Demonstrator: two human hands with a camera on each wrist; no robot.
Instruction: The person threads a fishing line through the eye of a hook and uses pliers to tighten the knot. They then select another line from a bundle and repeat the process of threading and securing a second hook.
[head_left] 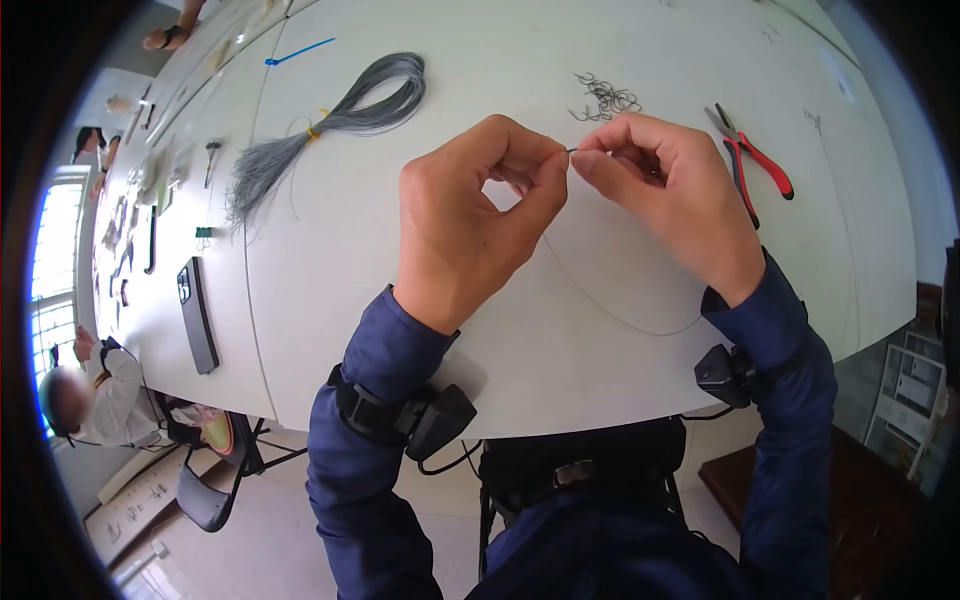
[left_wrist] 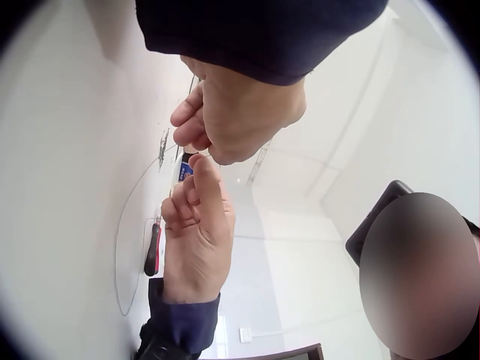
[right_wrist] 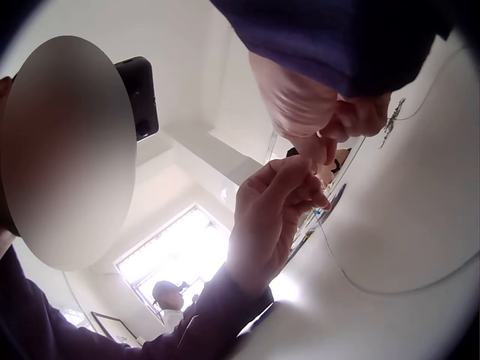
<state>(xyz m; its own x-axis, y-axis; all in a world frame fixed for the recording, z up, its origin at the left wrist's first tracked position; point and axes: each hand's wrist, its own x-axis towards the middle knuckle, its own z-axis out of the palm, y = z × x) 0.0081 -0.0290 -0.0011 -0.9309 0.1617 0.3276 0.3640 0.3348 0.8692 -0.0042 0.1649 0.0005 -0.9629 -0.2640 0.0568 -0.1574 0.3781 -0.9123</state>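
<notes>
Both hands meet above the white table in the head view. My left hand (head_left: 478, 215) pinches a tiny dark piece (head_left: 571, 151) between thumb and forefinger; my right hand (head_left: 680, 190) pinches its other side, fingertips almost touching. Whether that piece is a hook cannot be told. A thin grey line (head_left: 610, 312) hangs from the hands and loops over the table toward the right sleeve. In the left wrist view the line (left_wrist: 117, 247) curves beside the hands; in the right wrist view the line (right_wrist: 352, 283) runs down from the fingertips.
A pile of small hooks (head_left: 606, 98) lies just beyond the hands, red-handled pliers (head_left: 745, 150) to the right. At left are a tied bundle of grey line (head_left: 375, 110), a blue tie (head_left: 300, 52) and a phone (head_left: 197, 315). Another person (head_left: 110, 395) sits far left.
</notes>
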